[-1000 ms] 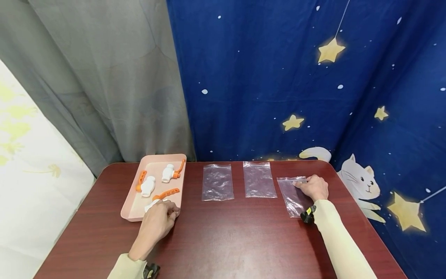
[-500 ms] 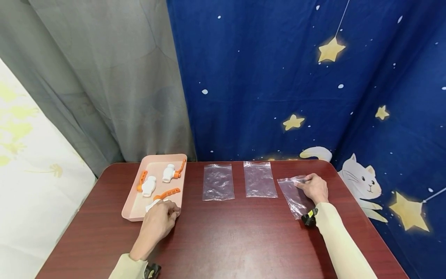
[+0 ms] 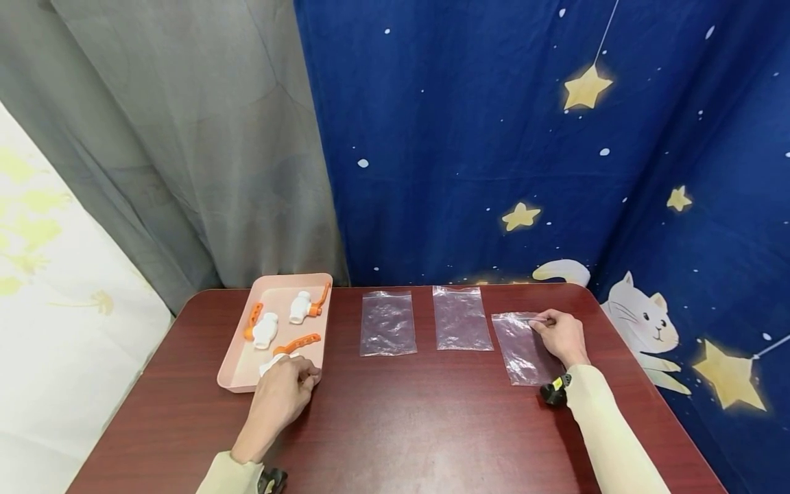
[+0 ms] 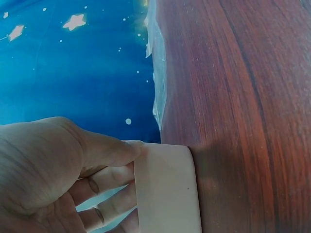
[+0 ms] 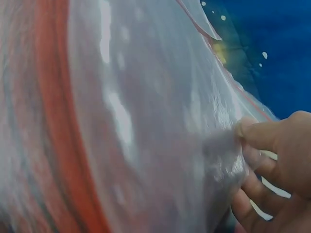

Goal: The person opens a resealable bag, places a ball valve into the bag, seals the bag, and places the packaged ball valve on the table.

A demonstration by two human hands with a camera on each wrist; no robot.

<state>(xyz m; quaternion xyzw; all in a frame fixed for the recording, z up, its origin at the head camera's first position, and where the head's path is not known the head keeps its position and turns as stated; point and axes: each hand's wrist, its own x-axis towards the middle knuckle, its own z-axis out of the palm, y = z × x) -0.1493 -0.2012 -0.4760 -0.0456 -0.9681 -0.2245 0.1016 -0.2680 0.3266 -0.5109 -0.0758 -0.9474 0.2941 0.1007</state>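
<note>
My left hand pinches the near right rim of a pink tray; in the left wrist view thumb and fingers lie on either side of the tray wall. Inside the tray are white ball valves with orange handles: one at the back right, one at the left, and one partly hidden behind my left hand. My right hand pinches the right edge of a clear zip bag, near its top, at the table's right. In the right wrist view the bag spreads out from the fingertips.
Two more clear zip bags, one on the left and one in the middle, lie flat towards the back of the dark red table. Grey and blue curtains hang right behind the table's back edge.
My right hand has shifted slightly right. The right bag, skewed half a second ago, now lies straighter with its top edge more level. My left hand stays on the tray.
</note>
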